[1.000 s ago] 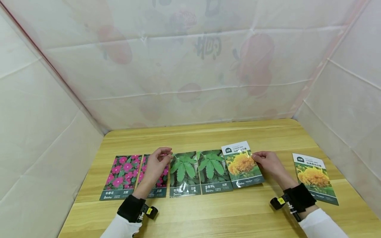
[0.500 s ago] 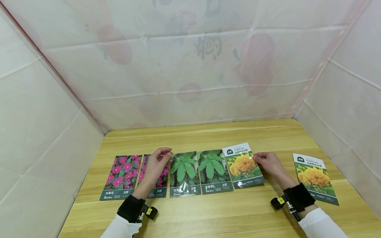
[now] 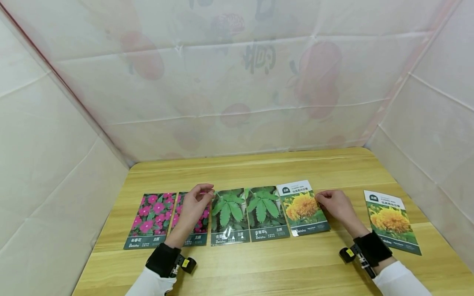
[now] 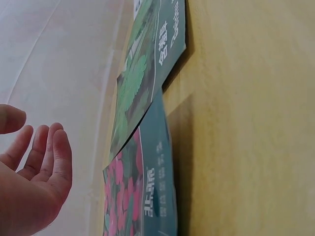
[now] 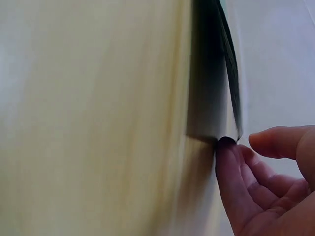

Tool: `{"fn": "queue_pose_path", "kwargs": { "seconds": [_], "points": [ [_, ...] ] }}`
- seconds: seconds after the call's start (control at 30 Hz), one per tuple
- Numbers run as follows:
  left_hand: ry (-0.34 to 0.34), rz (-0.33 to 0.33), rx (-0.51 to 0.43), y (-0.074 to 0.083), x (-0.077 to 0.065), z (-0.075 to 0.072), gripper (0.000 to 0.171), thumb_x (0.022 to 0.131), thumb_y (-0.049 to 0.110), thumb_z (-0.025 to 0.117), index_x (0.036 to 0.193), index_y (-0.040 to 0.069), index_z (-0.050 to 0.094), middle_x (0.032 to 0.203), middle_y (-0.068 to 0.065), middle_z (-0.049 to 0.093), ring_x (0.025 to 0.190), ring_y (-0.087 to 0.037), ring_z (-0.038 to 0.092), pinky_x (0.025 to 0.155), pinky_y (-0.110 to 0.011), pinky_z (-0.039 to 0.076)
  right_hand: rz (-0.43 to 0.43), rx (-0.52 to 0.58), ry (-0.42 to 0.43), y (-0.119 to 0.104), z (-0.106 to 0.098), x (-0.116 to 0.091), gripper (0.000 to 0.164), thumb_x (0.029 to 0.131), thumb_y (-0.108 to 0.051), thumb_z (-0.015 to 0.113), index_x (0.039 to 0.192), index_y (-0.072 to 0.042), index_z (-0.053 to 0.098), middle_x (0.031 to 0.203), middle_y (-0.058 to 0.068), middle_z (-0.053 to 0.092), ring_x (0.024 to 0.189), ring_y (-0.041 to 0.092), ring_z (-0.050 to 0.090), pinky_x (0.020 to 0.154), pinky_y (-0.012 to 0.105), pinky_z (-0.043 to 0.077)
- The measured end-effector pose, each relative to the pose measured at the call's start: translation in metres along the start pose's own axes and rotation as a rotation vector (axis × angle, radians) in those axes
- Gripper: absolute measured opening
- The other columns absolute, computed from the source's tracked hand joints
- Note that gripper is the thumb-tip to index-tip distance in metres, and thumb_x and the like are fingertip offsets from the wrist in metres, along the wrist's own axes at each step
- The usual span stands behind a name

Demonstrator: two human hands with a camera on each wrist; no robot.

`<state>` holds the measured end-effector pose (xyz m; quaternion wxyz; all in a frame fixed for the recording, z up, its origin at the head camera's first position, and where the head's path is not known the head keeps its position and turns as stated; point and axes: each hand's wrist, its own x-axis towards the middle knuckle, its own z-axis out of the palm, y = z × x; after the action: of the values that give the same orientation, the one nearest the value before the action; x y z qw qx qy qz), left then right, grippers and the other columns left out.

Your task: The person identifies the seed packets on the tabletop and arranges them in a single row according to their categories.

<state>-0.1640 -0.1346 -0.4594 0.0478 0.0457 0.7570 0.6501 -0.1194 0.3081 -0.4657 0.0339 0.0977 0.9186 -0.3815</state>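
My right hand (image 3: 336, 204) pinches the right edge of a seed packet with a yellow flower (image 3: 301, 207), at the right end of a row. In the right wrist view, thumb and fingertips meet at that packet's edge (image 5: 231, 73), which stands raised off the wood. Left of it lie two green-leaf seed packets, one near (image 3: 263, 207) and one farther left (image 3: 229, 211). My left hand (image 3: 193, 203) hovers over a pink-flower packet (image 3: 201, 226), holding nothing; in the left wrist view its fingers are loosely curled, apart from the packets.
Another pink-flower packet (image 3: 153, 218) lies at the row's left end. A second yellow-flower packet (image 3: 392, 222) lies apart, tilted, beyond my right wrist. The wooden table (image 3: 266, 267) is bounded by pale fabric walls (image 3: 237, 135) behind and at both sides.
The yellow-flower packet in my right hand has shifted slightly right and toward me, its top edge now lower and straighter against the row. My left hand stays still.
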Motion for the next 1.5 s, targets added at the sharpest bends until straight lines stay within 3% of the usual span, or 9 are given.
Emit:
{"fn": "queue_pose_path", "kwargs": {
  "seconds": [0.33,0.5,0.63,0.8,0.93,1.1,1.3,1.43,1.5],
  "points": [
    [0.000,0.032,0.010,-0.002,-0.003,0.000,0.032,0.106,0.011,0.060,0.136,-0.002,0.060,0.126,-0.025,0.062,0.106,-0.041,0.063,0.087,-0.041,0.057,-0.088,-0.161,0.080,-0.001,-0.004,-0.010,0.031,0.108,-0.023,0.057,0.112,-0.001,0.077,0.091,0.008,0.074,0.074,0.019,0.062,0.066,0.034,0.044],
    [0.002,0.089,0.032,-0.007,-0.004,-0.001,0.036,0.107,0.017,0.060,0.137,-0.002,0.058,0.127,-0.025,0.062,0.106,-0.042,0.062,0.087,-0.041,0.057,-0.160,-0.228,0.177,0.041,-0.010,-0.002,0.044,0.112,-0.038,0.046,0.118,-0.006,0.075,0.100,0.010,0.075,0.082,0.021,0.066,0.069,0.035,0.048],
    [0.008,0.074,0.029,-0.006,-0.005,-0.003,0.035,0.106,0.014,0.060,0.137,-0.002,0.059,0.127,-0.026,0.062,0.107,-0.043,0.062,0.087,-0.044,0.057,-0.185,-0.290,0.248,0.078,-0.024,0.004,0.053,0.112,-0.046,0.038,0.124,-0.007,0.072,0.100,0.008,0.073,0.076,0.019,0.061,0.066,0.034,0.043],
    [0.006,0.012,0.038,-0.001,-0.005,-0.005,0.035,0.107,0.013,0.060,0.139,0.000,0.059,0.129,-0.023,0.063,0.113,-0.039,0.063,0.094,-0.046,0.056,-0.138,-0.335,0.267,0.069,-0.056,-0.016,0.046,0.111,-0.034,0.045,0.124,0.003,0.069,0.096,0.016,0.071,0.063,0.016,0.056,0.055,0.031,0.038],
    [0.002,0.008,0.034,-0.001,-0.005,-0.007,0.035,0.107,0.014,0.059,0.139,0.000,0.059,0.131,-0.023,0.062,0.112,-0.034,0.064,0.095,-0.044,0.057,-0.094,-0.356,0.259,0.054,-0.079,-0.036,0.042,0.108,-0.025,0.052,0.123,0.012,0.064,0.097,0.022,0.071,0.060,0.015,0.057,0.053,0.030,0.042],
    [-0.009,0.041,0.020,-0.003,-0.006,-0.010,0.034,0.107,0.015,0.059,0.137,-0.002,0.059,0.129,-0.026,0.062,0.110,-0.040,0.064,0.094,-0.047,0.057,-0.045,-0.412,0.252,0.070,-0.102,-0.044,0.045,0.106,-0.024,0.057,0.121,0.018,0.061,0.096,0.029,0.068,0.063,0.024,0.060,0.052,0.034,0.043],
    [-0.017,0.103,0.043,-0.011,-0.008,-0.012,0.044,0.107,0.029,0.060,0.138,-0.002,0.058,0.130,-0.025,0.061,0.112,-0.040,0.062,0.094,-0.046,0.056,0.076,-0.497,0.125,0.092,-0.125,-0.047,0.069,0.105,-0.044,0.057,0.116,0.025,0.056,0.094,0.036,0.061,0.072,0.039,0.060,0.057,0.046,0.044],
    [-0.020,0.092,0.038,-0.010,-0.008,-0.012,0.042,0.107,0.026,0.059,0.138,-0.003,0.058,0.129,-0.027,0.060,0.112,-0.041,0.062,0.094,-0.045,0.057,0.123,-0.533,0.053,0.101,-0.127,-0.052,0.072,0.105,-0.058,0.050,0.075,0.008,0.056,0.068,0.019,0.047,0.059,0.030,0.047,0.051,0.037,0.032],
    [-0.017,0.077,0.022,-0.006,-0.007,-0.012,0.038,0.107,0.020,0.060,0.136,-0.004,0.059,0.128,-0.028,0.061,0.112,-0.044,0.062,0.094,-0.048,0.056,0.162,-0.549,0.007,0.102,-0.126,-0.053,0.073,0.103,-0.066,0.045,0.066,-0.004,0.052,0.067,0.014,0.042,0.060,0.027,0.043,0.053,0.037,0.029]
  ]
}}
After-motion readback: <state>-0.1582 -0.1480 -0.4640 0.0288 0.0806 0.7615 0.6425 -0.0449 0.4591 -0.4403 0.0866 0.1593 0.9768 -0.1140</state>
